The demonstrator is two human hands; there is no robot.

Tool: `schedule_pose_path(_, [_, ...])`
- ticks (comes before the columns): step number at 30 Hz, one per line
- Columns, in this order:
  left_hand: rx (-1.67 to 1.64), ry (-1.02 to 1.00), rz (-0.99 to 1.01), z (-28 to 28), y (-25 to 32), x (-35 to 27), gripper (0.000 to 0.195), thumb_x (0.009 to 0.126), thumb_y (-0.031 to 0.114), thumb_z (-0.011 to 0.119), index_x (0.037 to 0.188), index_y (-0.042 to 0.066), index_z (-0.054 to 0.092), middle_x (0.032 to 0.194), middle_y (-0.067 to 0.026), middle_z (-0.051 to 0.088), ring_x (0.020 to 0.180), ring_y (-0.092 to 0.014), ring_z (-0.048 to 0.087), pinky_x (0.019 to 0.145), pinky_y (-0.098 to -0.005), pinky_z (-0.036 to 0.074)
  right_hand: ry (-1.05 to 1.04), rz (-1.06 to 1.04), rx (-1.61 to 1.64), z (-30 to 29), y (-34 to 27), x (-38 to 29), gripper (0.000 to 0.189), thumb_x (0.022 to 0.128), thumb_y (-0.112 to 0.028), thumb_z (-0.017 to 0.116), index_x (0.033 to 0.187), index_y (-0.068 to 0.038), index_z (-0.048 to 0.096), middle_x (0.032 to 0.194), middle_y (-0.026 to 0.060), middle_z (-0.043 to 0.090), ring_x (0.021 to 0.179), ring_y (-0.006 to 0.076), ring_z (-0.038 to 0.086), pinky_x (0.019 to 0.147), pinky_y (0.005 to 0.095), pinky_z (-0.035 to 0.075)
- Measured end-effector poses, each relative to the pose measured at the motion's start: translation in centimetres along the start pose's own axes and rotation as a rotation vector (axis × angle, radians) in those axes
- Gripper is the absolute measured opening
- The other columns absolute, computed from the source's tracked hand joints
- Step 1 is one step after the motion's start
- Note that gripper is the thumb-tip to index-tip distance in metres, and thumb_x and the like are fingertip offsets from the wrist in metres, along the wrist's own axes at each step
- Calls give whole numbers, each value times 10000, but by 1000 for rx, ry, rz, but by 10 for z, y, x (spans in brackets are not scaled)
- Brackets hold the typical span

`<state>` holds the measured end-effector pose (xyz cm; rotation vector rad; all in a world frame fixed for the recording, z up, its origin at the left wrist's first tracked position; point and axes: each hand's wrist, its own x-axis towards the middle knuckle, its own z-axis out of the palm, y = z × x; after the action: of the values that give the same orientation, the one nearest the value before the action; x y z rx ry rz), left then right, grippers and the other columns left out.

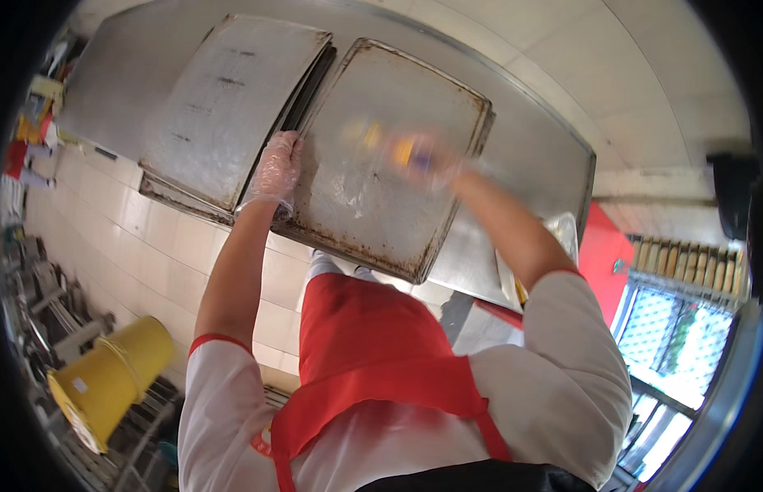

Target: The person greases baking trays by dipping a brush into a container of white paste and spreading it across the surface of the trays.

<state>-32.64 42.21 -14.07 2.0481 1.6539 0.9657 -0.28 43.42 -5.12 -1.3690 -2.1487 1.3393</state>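
Observation:
In front of me a worn metal baking tray (381,203) with browned, crusted rims lies on a stack of trays. My left hand (280,166), in a clear plastic glove, grips its left rim beside the gap to a second stack. Over the tray's surface, my gloved right hand (424,157) is smeared by motion. Held in it is a blurred yellow tool (401,150) with a dark blue or purple part; its exact kind is unclear. The neighbouring stack's top tray (234,104) has dark streaks and sits slightly askew on those beneath.
Both stacks rest on a stainless steel table (126,80), overhanging its near edge. A clear plastic-wrapped item (563,234) is by my right forearm. A yellow bucket (120,372) lies tilted in view at lower left, near metal racks. Another person (21,160) stands at the far left.

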Motion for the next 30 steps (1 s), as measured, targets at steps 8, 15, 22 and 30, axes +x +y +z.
schedule_pose_path(8, [-279, 61, -278, 1, -6, -18, 178, 993, 135, 611, 1102, 2, 657, 1059, -209, 661, 1016, -376, 637, 899, -407, 502, -408, -54, 251, 116, 37, 26, 376, 956, -395, 667, 1163, -81, 683, 1065, 64, 718, 964, 163, 668, 884, 344, 552])
schedule_pose_path(15, [-305, -41, -275, -7, 2, -13, 217, 950, 145, 687, 1098, -12, 659, 1054, -193, 671, 992, -334, 648, 891, -390, 506, 245, 190, -336, -65, 44, 157, 201, 969, -256, 663, 1064, -87, 715, 948, 69, 732, 801, 145, 687, 727, 326, 573])
schedule_pose_path(22, [-185, -38, -255, -5, 0, -9, 223, 923, 155, 714, 1067, -7, 661, 1029, -199, 669, 969, -352, 647, 868, -395, 509, -156, 320, -27, 44, -34, -18, 272, 881, -313, 780, 1001, -71, 739, 1036, 79, 728, 1005, 161, 674, 901, 333, 520])
schedule_pose_path(30, [-144, 38, -202, 0, 8, -8, 187, 923, 147, 705, 1036, 4, 662, 1018, -215, 648, 965, -399, 628, 869, -426, 501, 328, 34, -427, -18, 40, -35, 152, 845, -213, 750, 959, -120, 714, 845, 59, 694, 790, 202, 677, 735, 345, 550])
